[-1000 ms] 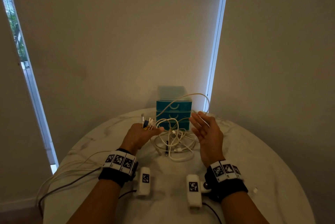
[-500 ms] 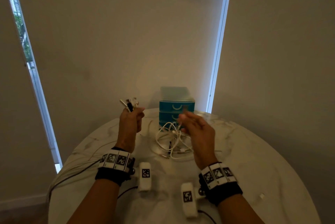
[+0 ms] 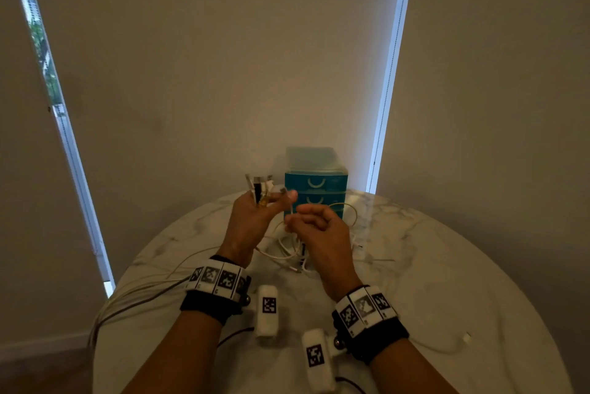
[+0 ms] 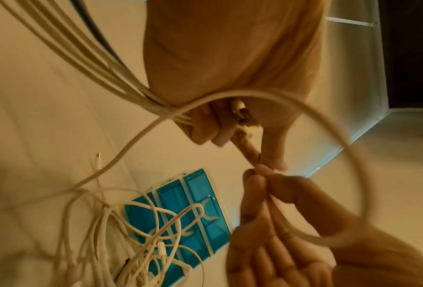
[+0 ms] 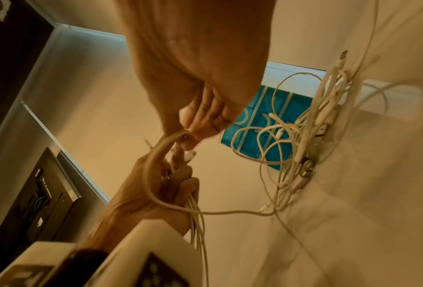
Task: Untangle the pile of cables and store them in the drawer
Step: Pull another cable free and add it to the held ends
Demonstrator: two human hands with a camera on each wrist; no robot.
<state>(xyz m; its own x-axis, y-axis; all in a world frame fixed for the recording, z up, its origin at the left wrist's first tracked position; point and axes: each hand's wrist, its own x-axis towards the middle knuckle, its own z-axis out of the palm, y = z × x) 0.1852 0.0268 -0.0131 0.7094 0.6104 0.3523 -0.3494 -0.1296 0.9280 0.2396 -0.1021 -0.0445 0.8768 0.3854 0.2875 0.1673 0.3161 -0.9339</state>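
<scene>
Cables [image 3: 289,250] lie tangled on the surface [image 3: 447,266] before the teal drawer unit [image 3: 314,189]; my left hand [image 3: 252,218] grips several plug ends, my right hand [image 3: 319,230] pinches one cable.

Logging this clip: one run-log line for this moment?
left hand: grips cable ends | right hand: pinches white cable | drawers: closed | pile: tangled
</scene>
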